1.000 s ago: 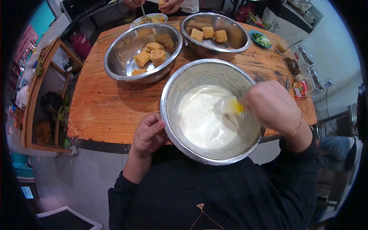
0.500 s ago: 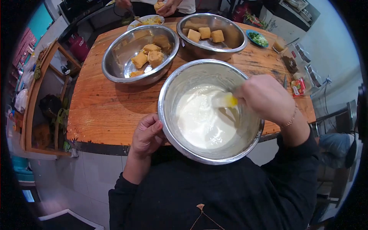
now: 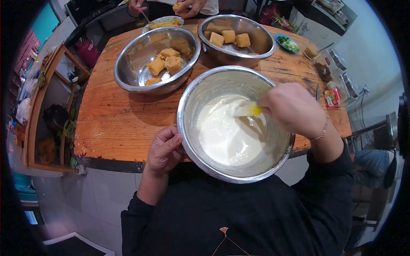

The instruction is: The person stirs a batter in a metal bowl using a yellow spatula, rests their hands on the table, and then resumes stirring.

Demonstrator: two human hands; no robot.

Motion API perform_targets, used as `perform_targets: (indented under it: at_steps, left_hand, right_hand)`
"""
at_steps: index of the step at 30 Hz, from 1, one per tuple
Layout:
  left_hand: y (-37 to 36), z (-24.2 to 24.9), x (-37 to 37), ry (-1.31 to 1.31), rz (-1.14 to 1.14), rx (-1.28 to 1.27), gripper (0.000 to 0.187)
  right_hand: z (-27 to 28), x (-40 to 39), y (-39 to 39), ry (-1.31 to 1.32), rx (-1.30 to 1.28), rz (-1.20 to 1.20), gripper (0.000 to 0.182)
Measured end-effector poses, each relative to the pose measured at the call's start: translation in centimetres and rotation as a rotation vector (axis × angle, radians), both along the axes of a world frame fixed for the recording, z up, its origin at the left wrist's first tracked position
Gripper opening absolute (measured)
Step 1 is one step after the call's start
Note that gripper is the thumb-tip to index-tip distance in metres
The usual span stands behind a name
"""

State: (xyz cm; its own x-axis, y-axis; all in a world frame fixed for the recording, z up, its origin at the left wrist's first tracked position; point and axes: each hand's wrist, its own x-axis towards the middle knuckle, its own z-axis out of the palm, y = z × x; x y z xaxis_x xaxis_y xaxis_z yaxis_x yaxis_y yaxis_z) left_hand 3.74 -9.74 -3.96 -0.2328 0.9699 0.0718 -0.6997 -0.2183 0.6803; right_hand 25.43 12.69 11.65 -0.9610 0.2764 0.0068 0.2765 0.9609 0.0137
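Note:
A large steel bowl [image 3: 273, 149] of white batter [image 3: 228, 132] sits at the table's front edge, close to my body. My left hand [image 3: 164, 151] grips its left rim, thumb on the outside. Over the bowl's right side, my right hand [image 3: 294, 109] is closed round a whisk-like tool with a yellow part [image 3: 255, 109], whose pale end dips into the batter and is blurred. Behind it stand two more steel bowls: the left one [image 3: 128, 81] has several tofu pieces [image 3: 173, 64], and the right one [image 3: 260, 53] also holds tofu cubes [image 3: 228, 36].
Across the wooden table [image 3: 106, 123], another person's hands [image 3: 190, 7] hold a tofu piece and a spoon by a plate of shredded filling [image 3: 166, 22]. At the right are a blue plate of chopped greens [image 3: 287, 43], a knife [image 3: 317, 91] and a red packet [image 3: 332, 97].
My right hand and the tool have shifted slightly left in the bowl. The other person's hand with the spoon has moved a little. My left hand stays on the rim.

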Motion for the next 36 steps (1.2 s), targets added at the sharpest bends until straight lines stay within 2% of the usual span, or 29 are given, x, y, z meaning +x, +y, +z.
perform_targets:
  at_steps: [3, 4, 8, 12, 15, 20, 22, 25, 27, 28, 31, 35, 36]
  left_hand:
    - [0.1, 0.4, 0.1, 0.013, -0.006, 0.012, 0.011]
    - [0.0, 0.6, 0.1, 0.02, -0.003, 0.015, 0.011]
    - [-0.2, 0.7, 0.0, -0.026, -0.016, 0.027, 0.011]
    - [-0.2, 0.4, -0.1, -0.019, -0.025, 0.01, 0.012]
    - [0.0, -0.1, -0.3, 0.012, -0.039, 0.02, 0.012]
    - [-0.1, 0.4, 0.1, 0.018, -0.011, 0.016, 0.013]
    - [-0.2, 0.2, -0.1, 0.01, -0.034, 0.038, 0.012]
    - [-0.2, 0.6, 0.2, 0.002, -0.012, -0.001, 0.012]
    - [0.0, 0.7, 0.3, -0.005, -0.005, -0.008, 0.012]
    - [0.0, 0.6, 0.4, -0.008, 0.001, -0.015, 0.012]
    - [-0.1, 0.4, 0.1, 0.004, -0.01, -0.001, 0.013]
    - [-0.4, 0.4, 0.0, 0.011, 0.012, -0.019, 0.014]
    - [-0.3, 0.1, 0.0, 0.017, 0.028, -0.022, 0.014]
  right_hand:
    - [-1.2, -2.0, -2.1, -0.157, -0.057, -0.036, 0.018]
    - [-1.8, -1.8, -2.5, -0.075, -0.083, 0.071, 0.019]
    - [0.9, -0.1, -3.3, -0.182, -0.222, 0.162, 0.016]
    - [2.9, 0.2, -1.0, -0.303, -0.103, -0.048, 0.015]
    - [0.0, -0.2, 0.4, -0.021, -0.128, -0.014, 0.017]
    - [-0.2, -1.6, -3.6, -0.249, -0.274, 0.138, 0.015]
    - [1.1, 0.6, -2.1, -0.083, -0.311, 0.274, 0.015]
    - [2.1, 0.7, 0.0, -0.086, -0.253, 0.174, 0.017]
    - [2.5, -0.9, 0.2, -0.215, -0.135, -0.09, 0.017]
    - [1.3, -1.4, 0.5, -0.11, -0.134, -0.051, 0.019]
    - [-1.6, -3.1, -2.7, -0.261, -0.232, 0.073, 0.018]
    - [1.3, 0.4, -1.1, 0.006, -0.363, 0.391, 0.018]
    - [1.9, 0.2, -0.5, -0.047, -0.325, 0.303, 0.018]
